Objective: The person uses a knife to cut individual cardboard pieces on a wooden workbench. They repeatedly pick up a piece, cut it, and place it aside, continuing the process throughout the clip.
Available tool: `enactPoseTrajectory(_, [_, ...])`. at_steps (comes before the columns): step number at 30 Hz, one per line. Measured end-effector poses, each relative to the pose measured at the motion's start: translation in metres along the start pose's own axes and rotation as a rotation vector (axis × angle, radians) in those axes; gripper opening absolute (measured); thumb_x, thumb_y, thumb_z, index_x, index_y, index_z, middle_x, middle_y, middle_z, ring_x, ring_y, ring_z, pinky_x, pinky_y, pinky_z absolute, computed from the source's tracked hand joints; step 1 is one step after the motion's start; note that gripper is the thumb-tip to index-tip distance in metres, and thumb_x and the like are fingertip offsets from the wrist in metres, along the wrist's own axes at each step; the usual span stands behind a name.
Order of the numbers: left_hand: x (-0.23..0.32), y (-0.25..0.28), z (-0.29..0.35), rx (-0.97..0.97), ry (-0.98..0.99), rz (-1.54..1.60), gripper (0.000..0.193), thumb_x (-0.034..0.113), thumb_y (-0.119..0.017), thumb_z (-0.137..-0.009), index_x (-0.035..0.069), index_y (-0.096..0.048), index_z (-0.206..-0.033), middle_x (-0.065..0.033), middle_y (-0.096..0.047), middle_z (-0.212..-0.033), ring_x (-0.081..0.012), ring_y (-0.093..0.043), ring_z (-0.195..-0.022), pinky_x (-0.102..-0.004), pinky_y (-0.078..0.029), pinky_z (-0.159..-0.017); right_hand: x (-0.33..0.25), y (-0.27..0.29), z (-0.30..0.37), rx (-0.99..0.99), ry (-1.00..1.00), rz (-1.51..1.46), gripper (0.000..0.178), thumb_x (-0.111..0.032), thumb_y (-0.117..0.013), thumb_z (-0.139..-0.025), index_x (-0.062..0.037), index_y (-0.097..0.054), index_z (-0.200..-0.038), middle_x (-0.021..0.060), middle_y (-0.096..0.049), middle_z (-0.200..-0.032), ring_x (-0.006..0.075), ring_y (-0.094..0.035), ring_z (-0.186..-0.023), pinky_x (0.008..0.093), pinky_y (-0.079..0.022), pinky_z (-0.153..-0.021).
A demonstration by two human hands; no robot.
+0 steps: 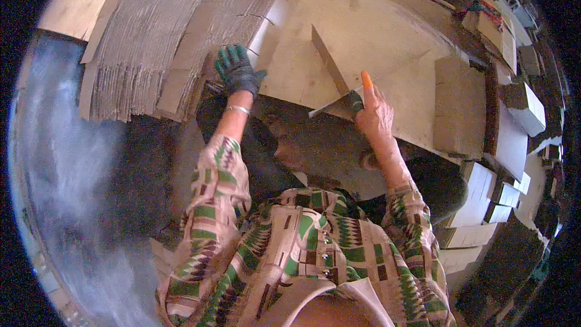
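A green-patterned cloth shirt (pixel 206 230) lies nearest. The dark-gloved left hand (pixel 237 74), fingers spread, rests against stacked brown cardboard sheets (pixel 148 42) on the wooden table (pixel 387 24); uneven pressure could topple them. The right hand (pixel 375 112) extends its orange-tipped index; any grip is unclear.

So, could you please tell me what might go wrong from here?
The overlapping cardboard sheets near the gloved left hand might slide if pushed. The thin white strip reaches the front of the table and could get knocked. The right hand is mostly bare, so the cardboard piece could nick it.
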State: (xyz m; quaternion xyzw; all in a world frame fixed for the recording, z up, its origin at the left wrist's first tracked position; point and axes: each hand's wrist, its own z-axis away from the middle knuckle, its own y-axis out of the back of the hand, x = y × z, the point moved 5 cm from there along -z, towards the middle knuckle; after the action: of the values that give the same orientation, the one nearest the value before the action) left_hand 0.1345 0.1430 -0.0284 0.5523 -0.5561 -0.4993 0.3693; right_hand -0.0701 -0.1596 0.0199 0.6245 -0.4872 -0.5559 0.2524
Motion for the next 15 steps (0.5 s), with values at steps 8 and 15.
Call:
enactPoseTrajectory(8, [-0.030,-0.001,-0.015,0.096,-0.072,0.374,0.041,0.039,-0.064,-0.090,0.015,-0.067,-0.123,-0.0150,-0.063,-0.129,-0.0374,-0.056,-0.121,-0.0481,-0.046,-0.100,0.013,-0.059,-0.036,-0.284,-0.122,0.079,0.082,0.004,-0.058,-0.079,-0.0215,-0.034,-0.153,0.0237,-0.070,-0.087,0.0448,-0.068,-0.081,0.0540,-0.054,-0.071])
enactPoseTrajectory(15, [0.045,-0.019,0.023,-0.186,-0.098,0.629,0.034,0.042,-0.052,-0.097,0.022,-0.070,-0.117,-0.0164,-0.070,-0.109,-0.0385,-0.067,-0.099,-0.0482,-0.053,-0.084,-0.034,0.002,-0.018,-0.036,0.054,-0.213,0.088,0.002,-0.061,-0.078,-0.0287,-0.032,-0.156,0.0221,-0.070,-0.087,0.0415,-0.068,-0.079,0.0513,-0.055,-0.066])
